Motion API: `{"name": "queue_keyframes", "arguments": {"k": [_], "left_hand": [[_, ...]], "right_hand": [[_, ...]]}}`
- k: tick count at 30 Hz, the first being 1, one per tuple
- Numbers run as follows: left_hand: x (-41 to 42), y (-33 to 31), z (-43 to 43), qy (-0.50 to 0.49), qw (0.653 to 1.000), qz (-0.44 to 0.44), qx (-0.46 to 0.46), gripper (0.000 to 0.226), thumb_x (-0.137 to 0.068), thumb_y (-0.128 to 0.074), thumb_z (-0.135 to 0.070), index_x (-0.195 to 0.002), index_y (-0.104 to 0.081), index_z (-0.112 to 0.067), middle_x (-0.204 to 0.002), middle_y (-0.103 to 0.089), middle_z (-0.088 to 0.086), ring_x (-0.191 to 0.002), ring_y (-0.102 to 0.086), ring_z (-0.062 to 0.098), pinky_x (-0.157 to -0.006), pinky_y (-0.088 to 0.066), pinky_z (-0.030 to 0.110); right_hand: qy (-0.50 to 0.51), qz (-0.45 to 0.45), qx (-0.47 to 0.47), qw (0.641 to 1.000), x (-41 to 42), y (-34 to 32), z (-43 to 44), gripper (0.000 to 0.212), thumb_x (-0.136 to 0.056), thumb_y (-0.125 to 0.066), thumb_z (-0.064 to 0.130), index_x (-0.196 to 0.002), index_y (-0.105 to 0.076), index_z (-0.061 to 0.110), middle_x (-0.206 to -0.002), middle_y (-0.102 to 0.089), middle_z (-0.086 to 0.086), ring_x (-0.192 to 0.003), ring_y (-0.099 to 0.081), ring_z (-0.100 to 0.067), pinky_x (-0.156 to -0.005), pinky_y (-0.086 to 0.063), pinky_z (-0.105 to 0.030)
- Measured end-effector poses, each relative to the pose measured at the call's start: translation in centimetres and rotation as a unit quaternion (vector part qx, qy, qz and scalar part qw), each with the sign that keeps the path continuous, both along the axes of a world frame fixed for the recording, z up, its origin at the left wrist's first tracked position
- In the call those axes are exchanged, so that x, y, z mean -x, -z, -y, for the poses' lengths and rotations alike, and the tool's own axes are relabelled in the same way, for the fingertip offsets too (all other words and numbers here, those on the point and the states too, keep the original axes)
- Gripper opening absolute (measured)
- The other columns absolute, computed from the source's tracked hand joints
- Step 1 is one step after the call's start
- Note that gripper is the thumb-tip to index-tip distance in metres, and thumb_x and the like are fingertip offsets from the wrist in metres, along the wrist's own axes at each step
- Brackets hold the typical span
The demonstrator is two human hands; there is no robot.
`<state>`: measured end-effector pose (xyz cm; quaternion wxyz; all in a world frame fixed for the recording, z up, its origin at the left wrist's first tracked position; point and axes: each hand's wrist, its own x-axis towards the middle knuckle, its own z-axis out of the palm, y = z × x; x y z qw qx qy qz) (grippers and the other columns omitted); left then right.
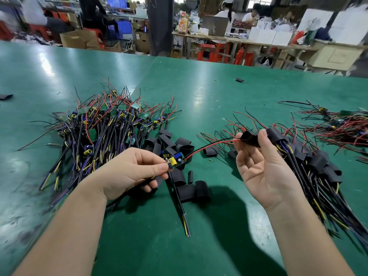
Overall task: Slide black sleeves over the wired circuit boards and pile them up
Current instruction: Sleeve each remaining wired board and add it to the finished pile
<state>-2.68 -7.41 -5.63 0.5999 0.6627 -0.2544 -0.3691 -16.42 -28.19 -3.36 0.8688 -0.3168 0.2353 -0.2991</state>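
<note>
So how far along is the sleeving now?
Done: a pile of sleeved boards lies by the right hand. In hand: the left hand pinches a bare board whose wires run to the sleeve the right hand pinches. Left: a big heap of bare boards and loose sleeves.

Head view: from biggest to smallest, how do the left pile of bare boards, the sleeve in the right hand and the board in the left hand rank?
1. The pile of bare boards, by far the largest.
2 and 3. The black sleeve and the circuit board look about alike, so I won't rank them.
</note>
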Motion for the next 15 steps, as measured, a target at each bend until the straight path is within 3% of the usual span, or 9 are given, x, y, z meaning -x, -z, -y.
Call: {"name": "queue_keyframes", "arguments": {"k": [5, 9, 15], "left_hand": [[0.8, 0.0, 0.7, 0.006, 0.999, 0.042, 0.018, 0.019, -0.067, -0.07, -0.026, -0.073, -0.075, -0.008, -0.07, -0.069, 0.01, -0.046, -0.052, 0.01, -0.036, -0.037, 0.018], [1.9, 0.2, 1.8, 0.03, 0.996, 0.069, 0.037, 0.018, -0.069, -0.07, -0.028, -0.074, -0.075, -0.011, -0.069, -0.069, 0.006, -0.045, -0.05, 0.008, -0.037, -0.033, 0.016], [2.4, 0.3, 2.4, -0.017, 0.997, 0.022, 0.074, 0.015, -0.066, -0.07, -0.029, -0.074, -0.078, -0.019, -0.068, -0.071, 0.006, -0.042, -0.049, 0.006, -0.033, -0.031, 0.015]], "right_hand": [[-0.007, -0.008, 0.023, 1.0, -0.4, 0.3, -0.5, 0.032, -0.062, -0.069, 0.034, -0.088, -0.062, 0.017, -0.079, -0.074, -0.001, -0.067, -0.07, -0.008, -0.055, -0.049, -0.014], [-0.071, -0.027, 0.017, 0.997, -1.0, 1.0, -2.2, 0.019, -0.063, -0.068, 0.034, -0.073, -0.068, 0.018, -0.083, -0.074, -0.003, -0.062, -0.066, -0.007, -0.051, -0.045, -0.015], [-0.128, 0.0, 0.118, 0.985, -1.2, 1.9, -3.7, 0.029, -0.063, -0.07, 0.02, -0.092, -0.068, 0.019, -0.096, -0.074, -0.006, -0.077, -0.068, -0.01, -0.057, -0.045, -0.016]]}}
